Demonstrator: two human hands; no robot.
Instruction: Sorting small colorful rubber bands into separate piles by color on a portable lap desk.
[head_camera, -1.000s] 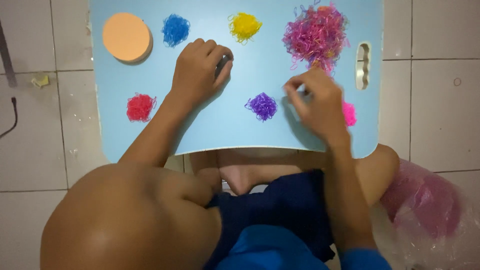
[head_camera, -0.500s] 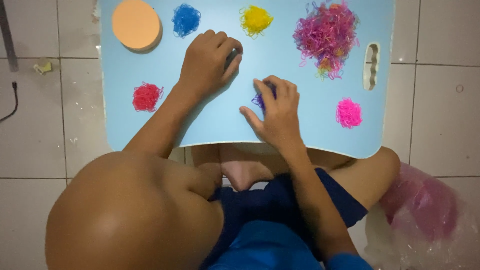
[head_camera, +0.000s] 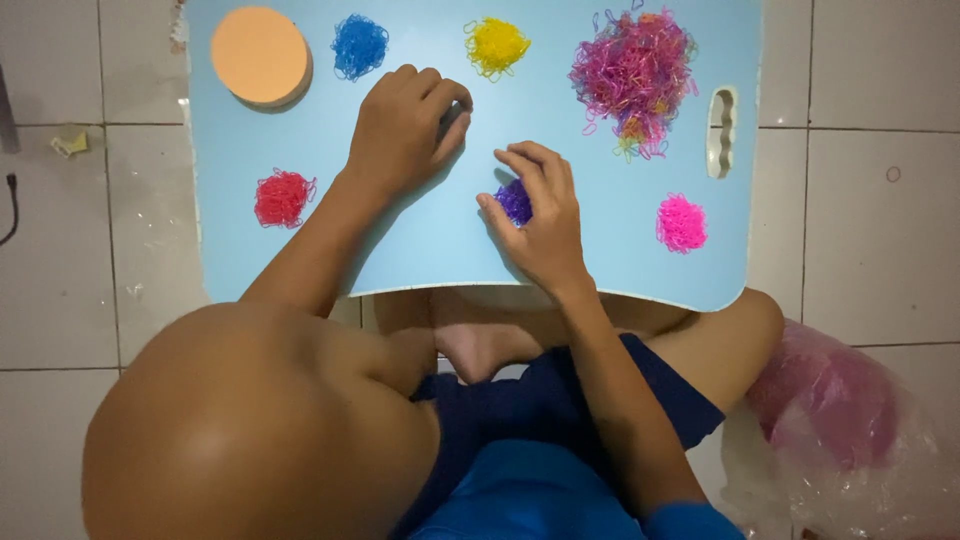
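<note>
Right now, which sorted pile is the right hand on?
The purple pile. The right hand curls over it with fingertips touching; the red, blue, yellow and pink piles lie untouched.

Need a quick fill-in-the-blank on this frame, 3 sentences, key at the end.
1. The right hand rests on the ____ pile of bands.
2. The round orange disc lies directly left of the ____ pile.
3. The mixed pile sits next to the handle slot of the light ____ board.

Missing words: purple; blue; blue
</note>
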